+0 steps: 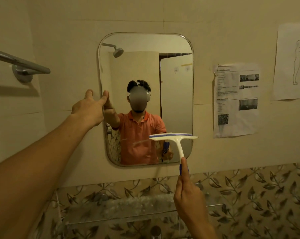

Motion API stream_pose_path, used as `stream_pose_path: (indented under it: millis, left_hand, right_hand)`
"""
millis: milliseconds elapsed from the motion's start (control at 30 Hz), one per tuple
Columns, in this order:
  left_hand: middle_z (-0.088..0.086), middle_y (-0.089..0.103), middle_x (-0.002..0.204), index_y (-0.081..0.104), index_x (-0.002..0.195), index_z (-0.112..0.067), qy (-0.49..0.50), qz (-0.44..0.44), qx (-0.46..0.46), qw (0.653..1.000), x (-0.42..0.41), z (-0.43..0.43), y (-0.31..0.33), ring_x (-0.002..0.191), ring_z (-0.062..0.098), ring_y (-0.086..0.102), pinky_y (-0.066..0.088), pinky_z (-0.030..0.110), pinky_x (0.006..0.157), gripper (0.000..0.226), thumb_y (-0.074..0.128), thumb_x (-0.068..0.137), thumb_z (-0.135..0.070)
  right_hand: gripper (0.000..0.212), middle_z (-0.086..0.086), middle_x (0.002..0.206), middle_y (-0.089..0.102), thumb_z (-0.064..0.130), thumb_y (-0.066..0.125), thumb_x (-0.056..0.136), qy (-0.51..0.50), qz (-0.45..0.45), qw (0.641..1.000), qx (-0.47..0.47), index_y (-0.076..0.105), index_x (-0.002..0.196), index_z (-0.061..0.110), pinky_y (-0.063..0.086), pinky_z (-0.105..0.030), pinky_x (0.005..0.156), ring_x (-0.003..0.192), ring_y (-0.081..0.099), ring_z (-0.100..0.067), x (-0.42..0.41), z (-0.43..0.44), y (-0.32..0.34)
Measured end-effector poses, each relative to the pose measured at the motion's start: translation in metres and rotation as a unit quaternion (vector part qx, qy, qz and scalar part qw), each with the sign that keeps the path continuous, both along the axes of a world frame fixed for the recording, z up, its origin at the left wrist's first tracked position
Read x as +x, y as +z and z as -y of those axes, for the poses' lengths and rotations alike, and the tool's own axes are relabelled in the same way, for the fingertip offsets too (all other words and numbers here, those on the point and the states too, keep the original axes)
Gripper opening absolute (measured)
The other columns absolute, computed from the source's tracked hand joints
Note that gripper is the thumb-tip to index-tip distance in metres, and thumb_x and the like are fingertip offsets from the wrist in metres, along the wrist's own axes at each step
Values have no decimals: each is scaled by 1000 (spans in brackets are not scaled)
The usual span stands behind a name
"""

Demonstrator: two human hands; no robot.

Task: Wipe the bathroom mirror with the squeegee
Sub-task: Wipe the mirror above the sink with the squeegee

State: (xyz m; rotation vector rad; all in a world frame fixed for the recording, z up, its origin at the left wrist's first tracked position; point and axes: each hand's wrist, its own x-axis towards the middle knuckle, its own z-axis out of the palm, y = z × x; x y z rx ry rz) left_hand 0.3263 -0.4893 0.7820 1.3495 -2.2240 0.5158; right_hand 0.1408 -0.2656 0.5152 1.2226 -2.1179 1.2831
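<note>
Right hand [188, 194] grasps blue handle of squeegee [176, 140], index finger laid along it. Blade sits level on mirror [176, 94] at 5 o'clock, overhanging right edge. Left hand [89, 107], fingers straight, released, touches mirror's rim at 9 o'clock. Printed sheets [236, 100] on wall at 3 o'clock.

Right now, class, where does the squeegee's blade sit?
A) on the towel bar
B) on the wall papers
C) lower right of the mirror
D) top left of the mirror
C: the squeegee, gripped by the right hand, has its blade level across the lower right of the mirror.
</note>
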Motion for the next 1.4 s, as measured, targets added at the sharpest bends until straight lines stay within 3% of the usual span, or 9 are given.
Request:
stream_pose_path:
  millis: [133, 267, 467, 633, 733, 900, 1067, 1267, 1400]
  left_hand:
    - [16, 7, 159, 3, 158, -43, -8, 0, 5, 1000, 0, -1, 2, 127, 42, 48, 52, 45, 85, 85, 55, 97, -14]
    - [16, 11, 157, 3, 158, -43, -13, -4, 2, 1000, 1, -2, 1, 123, 41, 50, 52, 43, 81, 85, 55, 97, -14]
    - [14, 7, 159, 3, 157, -46, -11, -6, 11, 1000, 2, 2, -1, 123, 41, 49, 50, 42, 76, 90, 59, 94, -13]
    - [17, 14, 153, 5, 158, -44, -14, 2, -9, 1000, 1, 3, 0, 119, 42, 50, 49, 43, 76, 86, 58, 94, -18]
    - [18, 17, 151, 6, 157, -43, -5, 8, -17, 1000, 0, 3, -1, 118, 42, 49, 45, 41, 72, 85, 59, 95, -20]
    - [20, 19, 149, 8, 158, -40, 2, 20, -23, 1000, 0, 1, -2, 117, 44, 48, 50, 47, 80, 82, 59, 96, -26]
    - [22, 21, 147, 6, 159, -39, 2, 21, -24, 999, 0, -2, -2, 116, 45, 48, 50, 49, 82, 84, 61, 95, -27]
    - [22, 20, 148, 8, 159, -38, 5, 23, -30, 999, 1, -6, -4, 118, 46, 47, 50, 50, 85, 86, 63, 94, -29]
    - [22, 20, 148, 9, 159, -37, 13, 20, -31, 999, -1, -8, -6, 117, 46, 47, 50, 50, 84, 88, 65, 93, -32]
  right_hand:
    - [73, 4, 56, 51, 28, 39, 104, 13, 9, 997, -70, -9, 147, 65, 44, -37, 43, 45, 48, -13, -3, -6, 21]
    - [62, -4, 60, 52, 35, 31, 105, 9, 2, 987, -161, -3, 151, 59, 50, -48, 45, 47, 52, -22, -18, -3, 93]
    - [60, -3, 62, 50, 34, 29, 108, -17, -24, 989, -144, -6, 155, 47, 54, -45, 52, 50, 51, -19, -38, 19, 170]
    - [68, -5, 59, 52, 35, 30, 107, -30, -25, 993, -111, -20, 145, 59, 52, -46, 46, 46, 52, -23, -28, 24, 118]
    - [71, -4, 56, 51, 32, 32, 105, -26, -22, 995, -97, -19, 150, 54, 47, -41, 41, 43, 49, -21, -17, 24, 76]
    - [74, 0, 55, 48, 25, 37, 104, -40, -32, 996, -67, -12, 157, 42, 36, -33, 40, 42, 42, -15, -2, 27, 12]
    - [79, 3, 59, 50, 25, 40, 104, -23, -5, 998, -59, -16, 153, 49, 46, -37, 42, 46, 46, -15, 7, 24, -25]
    - [81, 5, 57, 48, 25, 44, 104, -27, 4, 1000, -12, -16, 153, 48, 30, -23, 40, 43, 44, -10, 13, 17, -70]
    - [81, 3, 57, 52, 27, 43, 104, -27, 26, 999, -1, -17, 152, 50, 43, -33, 40, 43, 47, -11, 16, 12, -90]
